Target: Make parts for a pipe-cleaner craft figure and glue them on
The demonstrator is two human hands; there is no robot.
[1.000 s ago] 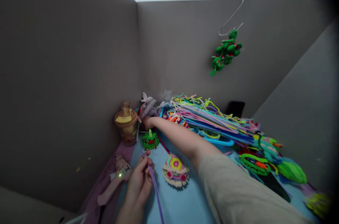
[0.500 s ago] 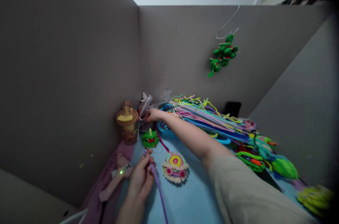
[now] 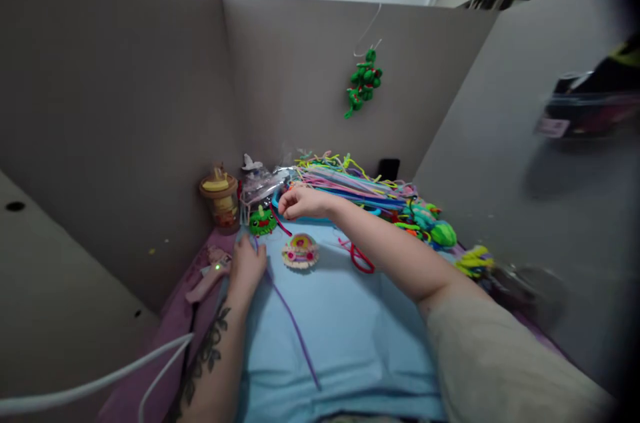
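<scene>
My left hand (image 3: 247,265) is at the left of the blue-covered table, its fingers closed on a long purple pipe cleaner (image 3: 295,324) that trails toward the front edge. My right hand (image 3: 304,203) hovers above the table with thumb and fingers pinched; anything between them is too small to make out. Just beyond my left hand sits a green fuzzy creature with eyes and a red mouth (image 3: 263,221). Between and below the hands lies a round cream, pink and yellow fuzzy piece (image 3: 300,252).
Behind my right hand lies a heap of coloured pipe cleaners (image 3: 350,186). A lidded brown cup (image 3: 220,203) and clear plastic bags (image 3: 263,184) stand back left. A pink hot-glue gun (image 3: 210,276) rests at left, near a white cable (image 3: 100,383). Red loops (image 3: 361,259) lie under my right arm.
My right hand has come back from the plastic bags, moving right and nearer. My left hand still has the purple pipe cleaner, now turned back-up. The camera view has shifted.
</scene>
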